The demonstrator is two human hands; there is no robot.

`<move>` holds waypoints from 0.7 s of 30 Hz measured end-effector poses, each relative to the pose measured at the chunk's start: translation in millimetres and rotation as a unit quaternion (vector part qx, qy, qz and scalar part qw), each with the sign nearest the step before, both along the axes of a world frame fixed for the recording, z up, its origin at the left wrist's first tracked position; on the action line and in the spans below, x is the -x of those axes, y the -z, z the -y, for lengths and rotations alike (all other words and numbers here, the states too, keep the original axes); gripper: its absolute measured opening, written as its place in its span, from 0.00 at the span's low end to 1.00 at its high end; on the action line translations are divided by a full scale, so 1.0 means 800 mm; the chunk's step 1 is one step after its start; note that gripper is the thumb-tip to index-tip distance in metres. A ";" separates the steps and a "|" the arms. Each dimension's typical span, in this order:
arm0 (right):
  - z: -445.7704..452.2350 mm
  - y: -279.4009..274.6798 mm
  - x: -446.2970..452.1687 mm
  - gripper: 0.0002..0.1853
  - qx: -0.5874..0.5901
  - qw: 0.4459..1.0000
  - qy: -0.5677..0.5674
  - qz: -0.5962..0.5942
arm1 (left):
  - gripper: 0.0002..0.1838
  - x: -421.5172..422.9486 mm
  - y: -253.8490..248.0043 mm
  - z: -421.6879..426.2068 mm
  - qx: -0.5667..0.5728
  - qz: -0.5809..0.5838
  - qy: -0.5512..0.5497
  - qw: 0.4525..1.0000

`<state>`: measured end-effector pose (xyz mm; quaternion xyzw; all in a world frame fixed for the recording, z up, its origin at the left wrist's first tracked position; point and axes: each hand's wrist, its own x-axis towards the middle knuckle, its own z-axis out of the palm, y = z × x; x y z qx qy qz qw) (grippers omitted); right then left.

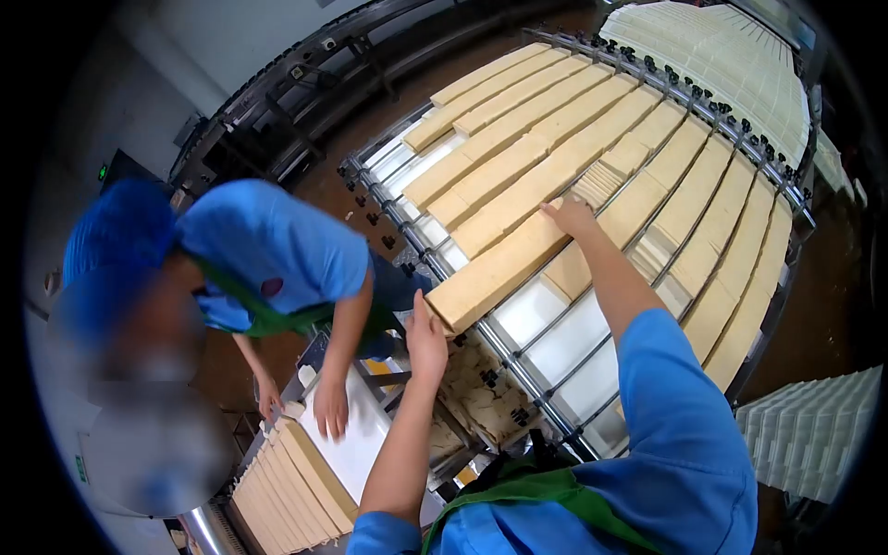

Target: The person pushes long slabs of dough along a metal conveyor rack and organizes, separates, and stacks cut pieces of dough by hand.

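A long pale-yellow block [499, 275] lies aslant across the near rail of the slatted conveyor, its near end sticking out past the edge. My left hand [427, 340] presses against that near end, fingers pointing up along it. At the far end my right hand [571, 216] is closed over the block, thumb and fingers bent around it. So the block is held lengthwise between my two hands. Just beyond my right hand is a row of thin upright slices [599, 184]. Other long blocks [518, 197] lie in lanes on both sides.
Metal rods [561, 379] divide the conveyor's white bed [546, 326]. At left, a co-worker in blue [268, 240] bends over a lower table, hands near a row of cream slabs [294, 481]. White ridged trays [814, 430] stand at right. Broken pieces [481, 388] lie below the rail.
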<state>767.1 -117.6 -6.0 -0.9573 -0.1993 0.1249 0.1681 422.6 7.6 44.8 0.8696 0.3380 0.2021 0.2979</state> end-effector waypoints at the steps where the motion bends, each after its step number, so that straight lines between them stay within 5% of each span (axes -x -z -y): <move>1: 0.003 0.005 -0.004 0.45 0.019 0.999 0.027 0.017 | 0.30 -0.007 0.003 0.004 0.001 -0.015 0.003 1.000; 2: 0.007 0.018 -0.008 0.45 0.017 0.999 0.030 0.016 | 0.30 -0.016 0.002 0.009 0.002 -0.029 0.007 1.000; 4: 0.015 0.052 -0.022 0.36 0.015 0.965 0.061 0.253 | 0.31 -0.032 0.009 0.015 0.009 -0.020 0.014 1.000; 5: 0.019 0.047 -0.026 0.36 0.016 0.966 0.062 0.251 | 0.31 -0.038 0.012 0.017 0.017 -0.012 0.019 1.000; 7: 0.037 0.020 -0.032 0.34 -0.022 0.997 0.053 0.043 | 0.31 -0.050 0.022 0.020 0.006 -0.012 0.023 1.000; 12: 0.072 0.017 -0.042 0.40 0.005 0.982 0.033 0.187 | 0.37 -0.080 0.040 0.025 0.069 0.022 0.070 0.995; 14: 0.082 0.030 -0.057 0.42 0.037 0.972 0.056 0.225 | 0.39 -0.086 0.065 0.015 0.181 0.063 0.061 0.980; 16: 0.085 0.018 -0.069 0.45 0.058 0.985 0.038 0.155 | 0.39 -0.086 0.078 0.007 0.404 0.151 0.056 0.900; 21: 0.069 0.007 -0.044 0.44 0.057 0.986 0.004 0.154 | 0.36 -0.022 0.048 0.019 0.374 0.161 0.025 0.913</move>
